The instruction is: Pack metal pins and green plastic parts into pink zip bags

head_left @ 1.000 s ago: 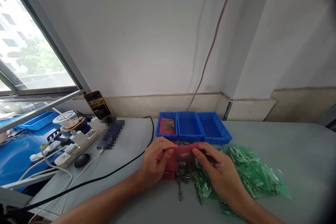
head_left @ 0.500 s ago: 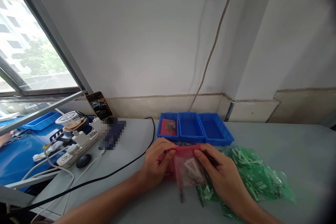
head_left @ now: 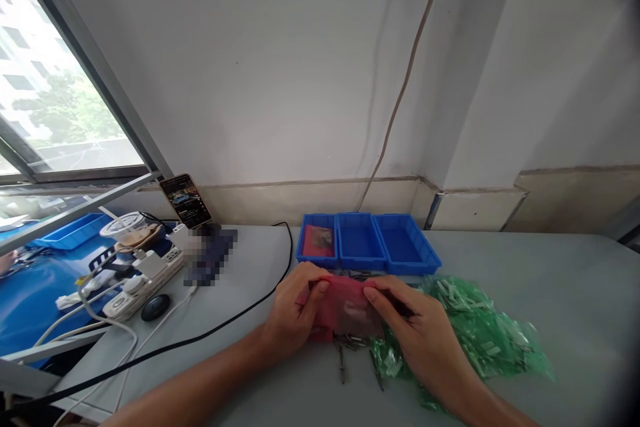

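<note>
Between my hands hangs a pink see-through plastic bag [head_left: 353,310] with pale items inside, blurred by the film. My left hand [head_left: 295,307] pinches its upper left edge between thumb and fingers. The upper right corner is pinched by my right hand [head_left: 413,320]. Under the left hand lies more pink plastic [head_left: 321,333], partly hidden. Thin metal screw-like pieces [head_left: 342,367] lie on the grey table just below and behind the bag. Green plastic bags [head_left: 493,333] with pale and metal parts lie to the right, partly behind my right wrist.
Three blue trays [head_left: 361,260] stand by the wall; the left one holds a pink bag [head_left: 319,240]. A black cable [head_left: 215,330] crosses the table. At left are a power strip [head_left: 145,287], a black mouse-like object [head_left: 155,307], a propped phone [head_left: 185,201] and a lidded cup [head_left: 123,223].
The bag's lower part has lifted and folded back, so more metal pieces show beneath it. Both hands keep their pinch. The whole view has shifted slightly.
</note>
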Tool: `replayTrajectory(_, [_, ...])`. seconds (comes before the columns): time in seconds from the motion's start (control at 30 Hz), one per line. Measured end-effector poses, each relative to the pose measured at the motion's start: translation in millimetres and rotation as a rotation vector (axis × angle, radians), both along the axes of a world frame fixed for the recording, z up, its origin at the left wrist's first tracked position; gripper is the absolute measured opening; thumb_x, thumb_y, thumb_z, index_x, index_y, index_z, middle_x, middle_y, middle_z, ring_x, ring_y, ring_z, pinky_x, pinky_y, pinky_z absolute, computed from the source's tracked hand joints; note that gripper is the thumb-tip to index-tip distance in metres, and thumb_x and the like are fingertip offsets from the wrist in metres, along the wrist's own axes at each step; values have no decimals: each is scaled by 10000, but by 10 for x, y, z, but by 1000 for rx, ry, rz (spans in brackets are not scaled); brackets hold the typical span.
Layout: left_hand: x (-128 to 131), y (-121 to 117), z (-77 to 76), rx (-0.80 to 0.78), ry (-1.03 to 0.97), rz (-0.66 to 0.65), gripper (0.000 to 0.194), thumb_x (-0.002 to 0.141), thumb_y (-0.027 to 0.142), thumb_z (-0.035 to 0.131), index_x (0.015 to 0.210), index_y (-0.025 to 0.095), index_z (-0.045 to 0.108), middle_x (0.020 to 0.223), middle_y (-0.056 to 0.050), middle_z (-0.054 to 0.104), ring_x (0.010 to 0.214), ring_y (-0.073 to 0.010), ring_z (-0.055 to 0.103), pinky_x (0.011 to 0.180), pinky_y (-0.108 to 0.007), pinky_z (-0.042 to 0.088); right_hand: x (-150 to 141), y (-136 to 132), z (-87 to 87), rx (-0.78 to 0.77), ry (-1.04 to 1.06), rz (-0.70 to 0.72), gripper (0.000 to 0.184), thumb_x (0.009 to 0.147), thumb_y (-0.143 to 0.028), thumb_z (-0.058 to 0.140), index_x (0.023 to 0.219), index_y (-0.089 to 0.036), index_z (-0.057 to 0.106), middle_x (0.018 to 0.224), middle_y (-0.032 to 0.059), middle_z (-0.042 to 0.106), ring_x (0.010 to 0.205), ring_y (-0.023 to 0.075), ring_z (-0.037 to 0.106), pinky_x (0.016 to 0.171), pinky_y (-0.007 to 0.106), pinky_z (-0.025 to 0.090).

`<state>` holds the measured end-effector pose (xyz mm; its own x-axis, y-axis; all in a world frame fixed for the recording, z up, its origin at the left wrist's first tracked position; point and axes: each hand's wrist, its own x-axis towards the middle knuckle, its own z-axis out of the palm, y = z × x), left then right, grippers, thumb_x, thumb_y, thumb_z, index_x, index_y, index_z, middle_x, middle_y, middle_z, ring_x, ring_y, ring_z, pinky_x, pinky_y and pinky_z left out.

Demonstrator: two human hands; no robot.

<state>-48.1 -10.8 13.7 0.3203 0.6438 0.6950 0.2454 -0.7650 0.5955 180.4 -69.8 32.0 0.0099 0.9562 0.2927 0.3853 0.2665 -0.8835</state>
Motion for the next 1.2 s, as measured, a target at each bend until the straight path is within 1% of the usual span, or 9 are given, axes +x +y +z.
replayTrajectory(0.33, [7,11,3,52,43,13,153,1102,218,545,1102,198,697,969,-49,726,873,-175,672,825,-282,534,-4,25,16,-38,75,-21,340,1040,-534,617,1020,-250,803,905,18,785,801,204,697,711,253,554])
replayTrajectory(0.57, [4,-5,-13,42,43,28,129,1095,224,568,1117,204,694,991,-44,741,894,-176,686,853,-291,545,-17,35,0,-61,89,-28,374,1025,-565,624,946,-237,784,827,12,746,736,187,661,660,246,536])
replayTrajectory(0.7, [4,-19,-9,37,58,33,135,1097,240,568,1133,205,693,1013,-51,749,912,-186,700,889,-317,561,-34,38,-11,-64,105,-38,373,1021,-572,628,937,-237,771,746,-3,691,651,166,601,582,241,492])
replayTrajectory(0.77, [12,-20,-10,-2,63,47,166,1098,244,562,1217,215,674,1058,-60,741,944,-195,703,905,-331,573,-43,35,-17,-83,142,-45,385,1013,-593,630,949,-236,760,685,-15,646,571,154,552,510,241,454])
replayTrajectory(0.87, [29,-5,-25,-63,40,45,403,1086,208,558,1486,246,523,1175,-79,681,937,-182,681,872,-329,594,-50,35,-19,-121,219,-54,412,995,-631,639,938,-234,733,595,-39,569,471,140,480,435,242,399])
replayTrajectory(0.93, [37,14,-44,-54,37,26,538,1071,170,557,1582,283,435,1300,-105,601,928,-169,650,834,-321,603,-50,43,-19,-137,250,-63,419,995,-642,639,925,-236,714,522,-58,514,432,137,458,433,244,397])
replayTrajectory(1.0, [38,35,-63,-21,78,26,565,1051,155,588,1576,329,474,1429,-119,494,955,-167,623,833,-328,609,-47,56,-22,-144,270,-69,427,998,-650,638,929,-235,706,472,-71,483,412,137,454,443,245,404])
replayTrajectory(1.07, [35,52,-77,20,130,50,543,1029,174,660,1525,369,557,1520,-113,394,1014,-181,606,890,-367,614,-45,69,-29,-162,302,-72,445,982,-670,653,954,-230,707,447,-79,473,394,134,445,433,241,391])
replayTrajectory(1.2, [21,63,-83,105,171,61,523,991,233,762,1466,411,631,1602,-91,302,1145,-240,583,998,-454,599,-45,80,-38,-218,362,-74,476,959,-687,680,1039,-220,713,420,-94,471,371,119,407,404,220,348])
